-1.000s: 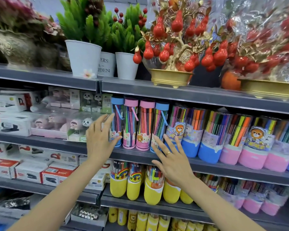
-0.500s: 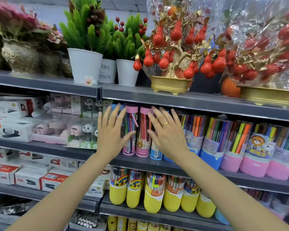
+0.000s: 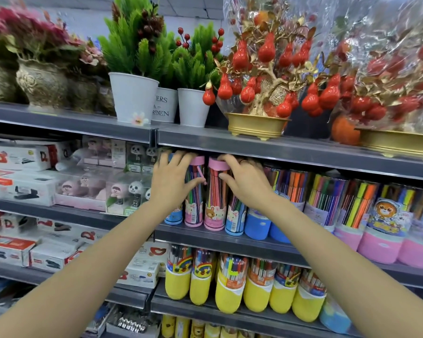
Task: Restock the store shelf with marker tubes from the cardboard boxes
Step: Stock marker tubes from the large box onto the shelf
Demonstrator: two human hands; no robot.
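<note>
Four tall clear marker tubes stand in a row on the middle shelf (image 3: 254,242). The two middle ones, a pink tube (image 3: 193,211) and a second pink tube (image 3: 215,206), show between my hands. My left hand (image 3: 171,181) wraps the left blue tube (image 3: 173,217), fingers over its cap and thumb across the first pink tube. My right hand (image 3: 247,184) wraps the right blue tube (image 3: 235,220), fingers on the second pink cap. No cardboard box is in view.
The upper shelf edge (image 3: 279,147) sits just above the tube caps and carries potted plants (image 3: 132,98) and a gold-potted red gourd tree (image 3: 257,125). Wider marker tubs (image 3: 381,230) crowd the right, yellow tubs (image 3: 227,289) stand below, and stapler boxes (image 3: 17,157) and panda figures (image 3: 134,189) lie to the left.
Both hands have risen from the shelf edge to the upper parts of the tubes and closed around the outer two. The row now stands tighter together.
</note>
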